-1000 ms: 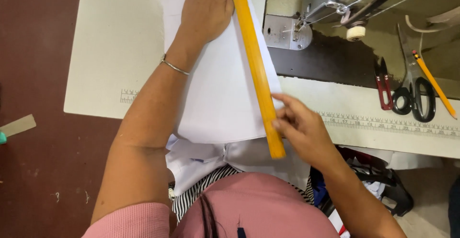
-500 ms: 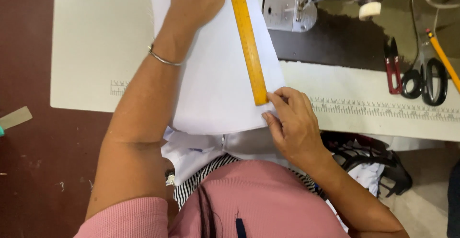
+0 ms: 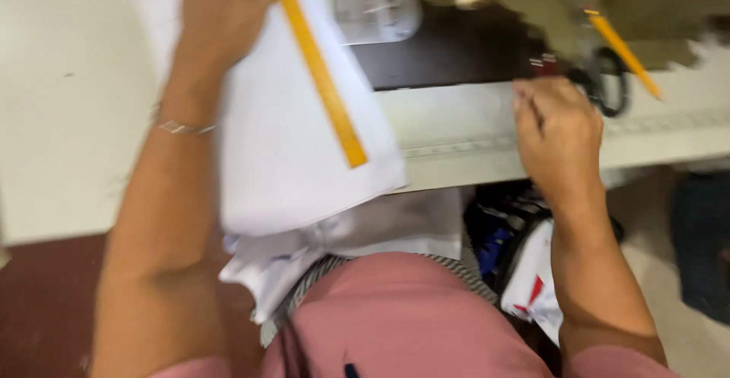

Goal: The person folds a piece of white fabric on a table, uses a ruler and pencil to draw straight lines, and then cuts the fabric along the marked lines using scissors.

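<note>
My left hand (image 3: 224, 13) lies flat on a white sheet of cloth (image 3: 289, 165) at the top of the view, its thumb against a long yellow ruler (image 3: 323, 81). The ruler runs diagonally down the cloth, and its lower end stops short of the cloth's overhanging edge. My right hand (image 3: 559, 131) hovers apart from the ruler over the pale table's front strip, fingers loosely curled. It is just below a pair of dark-handled scissors (image 3: 604, 81). The frame is blurred, so I cannot see whether anything is in it.
A sewing machine (image 3: 376, 5) stands at the back on a dark inset plate. A yellow pencil (image 3: 623, 51) lies slanted by the scissors. The cream table (image 3: 68, 119) stretches left. More white cloth and a dark bag (image 3: 502, 233) hang below the table edge, near my lap.
My right hand left the ruler's lower end and swung right to the scissors. The left hand still presses the cloth. The view has shifted and blurred.
</note>
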